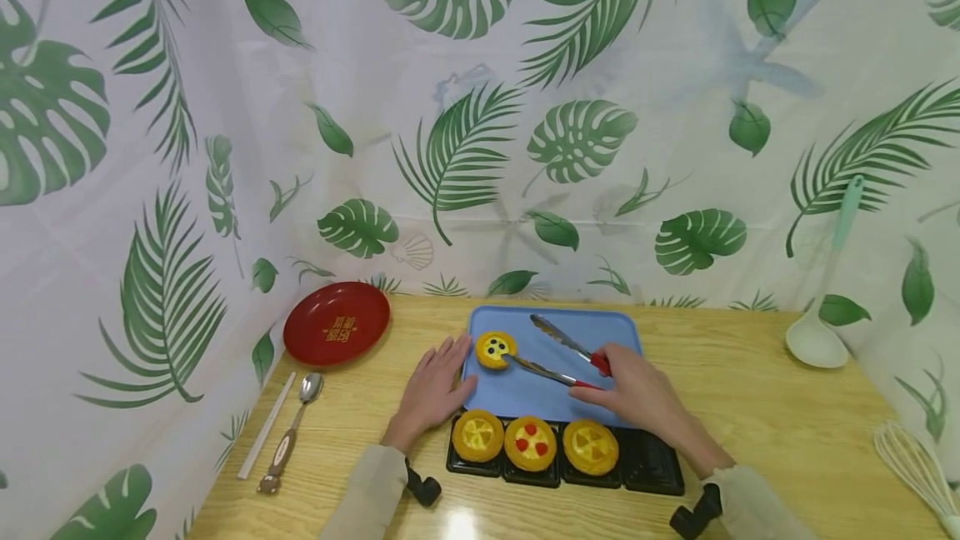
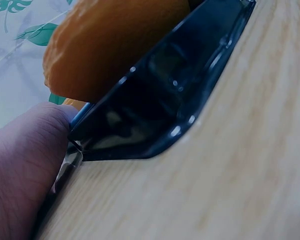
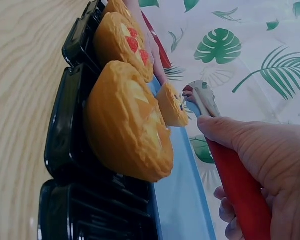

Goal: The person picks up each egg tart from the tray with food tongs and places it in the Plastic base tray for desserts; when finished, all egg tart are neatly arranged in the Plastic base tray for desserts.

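My right hand [image 1: 637,386] grips red-handled metal tongs [image 1: 549,373] over the blue tray [image 1: 615,332]. The tongs' arms are spread apart, and the tip of the nearer one is at the right edge of a tart with dark berries [image 1: 496,351]; whether it touches cannot be told. With straight fingers, my left hand [image 1: 435,390] rests along the tray's left edge. In front of the tray, black plastic holders [image 1: 652,465] hold a yellow-topped tart [image 1: 477,437], a tart with red berries [image 1: 530,444] and another yellow-topped tart [image 3: 127,122]. The rightmost holder shows its ridged base.
On the left are a red plate [image 1: 337,323], a white stick-like item [image 1: 267,425] and a spoon with a brown handle [image 1: 285,447]. A ladle [image 1: 817,340] leans against the patterned backdrop at right. A whisk [image 1: 911,461] lies at the right edge.
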`<state>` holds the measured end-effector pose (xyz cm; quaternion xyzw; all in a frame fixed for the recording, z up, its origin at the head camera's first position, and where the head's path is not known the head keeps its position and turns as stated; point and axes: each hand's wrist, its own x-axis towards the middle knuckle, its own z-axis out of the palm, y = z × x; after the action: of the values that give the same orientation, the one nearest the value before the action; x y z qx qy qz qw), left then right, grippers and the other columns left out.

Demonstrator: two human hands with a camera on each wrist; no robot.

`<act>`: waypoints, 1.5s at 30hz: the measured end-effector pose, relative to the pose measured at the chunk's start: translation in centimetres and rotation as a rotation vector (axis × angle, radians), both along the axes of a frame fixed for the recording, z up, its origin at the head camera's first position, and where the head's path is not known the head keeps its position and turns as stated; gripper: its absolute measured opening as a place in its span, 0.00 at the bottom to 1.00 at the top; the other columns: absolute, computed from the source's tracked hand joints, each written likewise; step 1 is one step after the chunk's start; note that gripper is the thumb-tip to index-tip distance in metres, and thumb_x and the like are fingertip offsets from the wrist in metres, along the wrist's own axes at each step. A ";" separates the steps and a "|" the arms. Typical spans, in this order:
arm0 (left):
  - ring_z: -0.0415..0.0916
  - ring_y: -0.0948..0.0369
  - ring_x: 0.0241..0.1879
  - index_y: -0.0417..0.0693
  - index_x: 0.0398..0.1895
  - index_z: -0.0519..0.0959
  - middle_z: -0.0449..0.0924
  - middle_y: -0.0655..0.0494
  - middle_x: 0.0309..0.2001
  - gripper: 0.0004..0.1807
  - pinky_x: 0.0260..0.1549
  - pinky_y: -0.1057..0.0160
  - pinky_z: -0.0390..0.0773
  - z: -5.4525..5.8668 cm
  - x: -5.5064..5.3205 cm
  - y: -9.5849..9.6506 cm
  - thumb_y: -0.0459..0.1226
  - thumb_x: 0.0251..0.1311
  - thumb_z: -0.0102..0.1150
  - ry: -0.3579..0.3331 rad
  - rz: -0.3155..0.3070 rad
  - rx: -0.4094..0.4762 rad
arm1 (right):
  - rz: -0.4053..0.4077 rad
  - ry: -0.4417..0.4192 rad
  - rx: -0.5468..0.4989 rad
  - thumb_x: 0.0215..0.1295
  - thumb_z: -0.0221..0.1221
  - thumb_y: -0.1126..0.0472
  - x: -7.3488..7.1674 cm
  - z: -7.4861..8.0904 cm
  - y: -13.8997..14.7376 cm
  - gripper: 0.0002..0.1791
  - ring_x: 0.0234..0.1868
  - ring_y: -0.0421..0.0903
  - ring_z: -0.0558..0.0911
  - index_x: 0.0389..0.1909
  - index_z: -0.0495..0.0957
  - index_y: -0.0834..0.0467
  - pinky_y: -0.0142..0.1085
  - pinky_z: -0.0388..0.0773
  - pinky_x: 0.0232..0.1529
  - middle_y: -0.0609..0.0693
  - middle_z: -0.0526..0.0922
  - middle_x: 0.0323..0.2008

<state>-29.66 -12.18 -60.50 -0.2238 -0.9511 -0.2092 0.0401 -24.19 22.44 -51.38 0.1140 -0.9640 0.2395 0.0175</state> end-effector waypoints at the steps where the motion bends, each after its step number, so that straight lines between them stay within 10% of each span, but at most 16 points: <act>1: 0.46 0.55 0.83 0.53 0.86 0.50 0.50 0.59 0.84 0.40 0.80 0.47 0.48 0.0 0.0 0.0 0.59 0.77 0.41 0.001 -0.002 -0.001 | 0.006 -0.002 -0.002 0.55 0.74 0.35 -0.1 0.0 -0.1 0.33 0.24 0.45 0.67 0.39 0.73 0.59 0.37 0.59 0.23 0.48 0.68 0.27; 45: 0.49 0.53 0.82 0.52 0.85 0.53 0.53 0.59 0.83 0.39 0.80 0.46 0.49 0.1 0.2 0.1 0.56 0.77 0.44 0.020 -0.001 0.022 | 0.092 -0.002 0.075 0.61 0.72 0.38 -1.7 -1.8 -2.7 0.27 0.20 0.44 0.69 0.43 0.75 0.55 0.36 0.63 0.23 0.45 0.71 0.22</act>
<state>-29.47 -12.04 -60.38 -0.2258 -0.9482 -0.2175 0.0519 -25.84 19.76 -53.22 0.1587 -0.9661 0.2037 0.0011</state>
